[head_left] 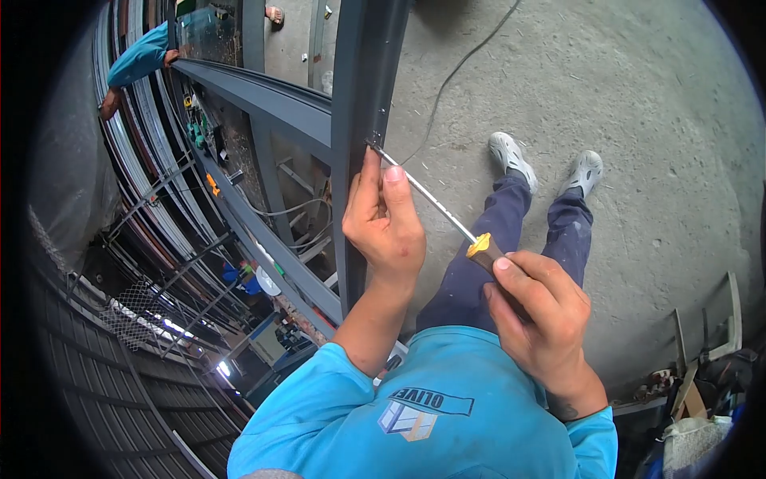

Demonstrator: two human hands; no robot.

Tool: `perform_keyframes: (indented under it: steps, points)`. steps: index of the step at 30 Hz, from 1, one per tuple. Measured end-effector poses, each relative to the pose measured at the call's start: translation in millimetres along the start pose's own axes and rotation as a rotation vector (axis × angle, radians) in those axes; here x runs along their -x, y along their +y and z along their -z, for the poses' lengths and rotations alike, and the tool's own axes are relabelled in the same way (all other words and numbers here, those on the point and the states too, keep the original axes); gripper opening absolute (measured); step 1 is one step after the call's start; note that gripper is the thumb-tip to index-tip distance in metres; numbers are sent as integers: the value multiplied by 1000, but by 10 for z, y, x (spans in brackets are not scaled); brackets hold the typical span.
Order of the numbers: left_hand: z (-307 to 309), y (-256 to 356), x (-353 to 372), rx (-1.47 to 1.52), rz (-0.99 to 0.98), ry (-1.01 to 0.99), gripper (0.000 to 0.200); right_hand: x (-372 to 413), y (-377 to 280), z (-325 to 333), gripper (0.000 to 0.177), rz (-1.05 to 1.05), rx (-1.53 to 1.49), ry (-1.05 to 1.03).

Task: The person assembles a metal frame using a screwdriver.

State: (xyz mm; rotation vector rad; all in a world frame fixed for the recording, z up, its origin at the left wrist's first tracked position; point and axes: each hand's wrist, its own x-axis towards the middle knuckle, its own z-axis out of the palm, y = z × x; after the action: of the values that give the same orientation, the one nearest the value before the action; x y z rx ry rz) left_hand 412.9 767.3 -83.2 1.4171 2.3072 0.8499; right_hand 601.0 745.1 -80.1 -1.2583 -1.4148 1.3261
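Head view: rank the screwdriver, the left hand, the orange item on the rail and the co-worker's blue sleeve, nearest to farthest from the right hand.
1. screwdriver: its handle is gripped in the right hand.
2. left hand: up-left, against the dark post.
3. orange item: further left, beyond the post.
4. blue sleeve: top left corner.

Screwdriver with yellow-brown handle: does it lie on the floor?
No, the right hand holds its handle, the left hand its steel shaft.
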Motion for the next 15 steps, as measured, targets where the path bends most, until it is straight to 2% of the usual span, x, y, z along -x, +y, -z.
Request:
perform_keyframes:
  steps: [5,10,11,12,13,14,15]
  points:
    - [-17,4,0,15,23,26,35,7,-17,-53,32,-26,-22,2]
    - [20,84,26,53,75,-37,41,55,42,-102,29,-135,-221,-2]
    - [0,113,66,194,135,-44,42,45,62,-70,29,-130,-218,-4]
    - [-9,139,102,337,195,-53,43,35,91,-21,29,-437,-586,-34]
    - [7,155,149,344,196,-52,43,26,119,31,30,-747,-951,-63]
    - [29,166,205,596,371,-98,40,17,139,72,31,-1059,-1314,-92]
    - [32,183,231,848,545,-145,38,-6,164,94,30,-1123,-1429,-94]
